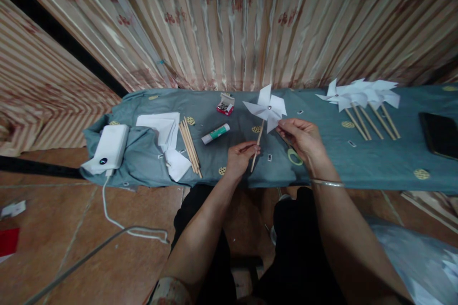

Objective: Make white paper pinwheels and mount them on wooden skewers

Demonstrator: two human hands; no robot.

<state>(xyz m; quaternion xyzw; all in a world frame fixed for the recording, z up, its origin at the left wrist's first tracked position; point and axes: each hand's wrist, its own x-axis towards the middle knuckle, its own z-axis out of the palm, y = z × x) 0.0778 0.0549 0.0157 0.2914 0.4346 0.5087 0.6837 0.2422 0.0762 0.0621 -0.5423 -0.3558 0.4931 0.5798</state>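
A white paper pinwheel (269,106) with a metal pin at its centre is held up over the cloth. My left hand (240,158) pinches its wooden stick (258,145) between thumb and fingers. One lower blade tip is between the thumb and fingers of my right hand (302,136). Green-handled scissors (295,157) lie beside and partly under my right hand. Left of my left hand are a glue stick (215,133) with a green label and a small red box of pins (225,105), its lid up.
Several wooden sticks (189,147) lie beside white paper sheets (161,126). A white power bank (111,147) with a cable sits at the left end. Several pinwheels (365,95) overlap at the right, near a dark phone (439,133). A pleated curtain (232,24) hangs behind.
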